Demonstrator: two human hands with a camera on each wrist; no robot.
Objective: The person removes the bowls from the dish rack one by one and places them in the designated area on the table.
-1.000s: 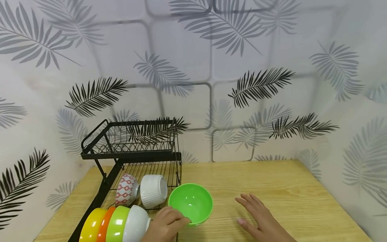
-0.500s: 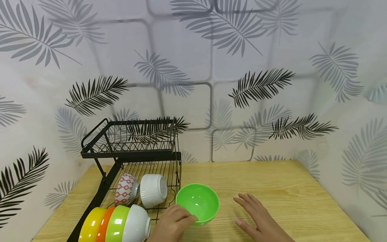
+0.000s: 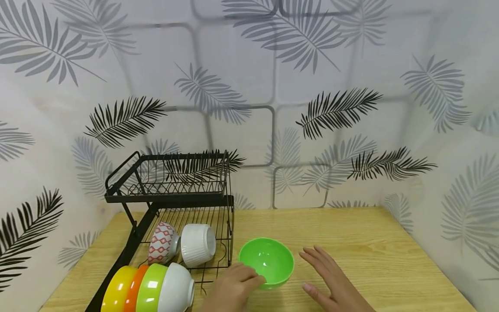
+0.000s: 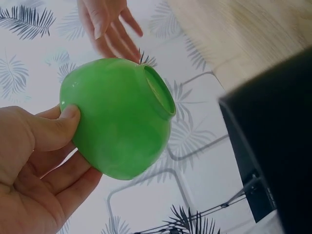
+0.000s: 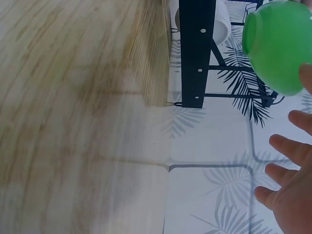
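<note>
A bright green bowl (image 3: 269, 262) hangs above the table, right of the dish rack, its inside facing up and toward the head camera. My left hand (image 3: 235, 286) pinches its near-left rim; in the left wrist view the thumb (image 4: 70, 117) lies on the bowl's outer wall, with other fingers behind the rim. To the right of the bowl, my right hand (image 3: 331, 279) is held with fingers spread and nothing in it. A small gap parts its fingertips from the bowl in the head view. In the right wrist view the green bowl (image 5: 280, 46) appears beyond the fingers.
A black two-tier dish rack (image 3: 167, 199) stands left on the wooden table (image 3: 351, 234). Its lower tier holds a red-patterned bowl (image 3: 163, 245), a white ribbed bowl (image 3: 195, 245), and yellow (image 3: 117, 290), orange (image 3: 134, 290), lime (image 3: 150, 288) and white (image 3: 173, 288) bowls on their sides. A patterned wall rises behind.
My left hand has carried the green bowl to the right, away from the rack and closer to my right hand. The right hand has shifted only slightly left.
</note>
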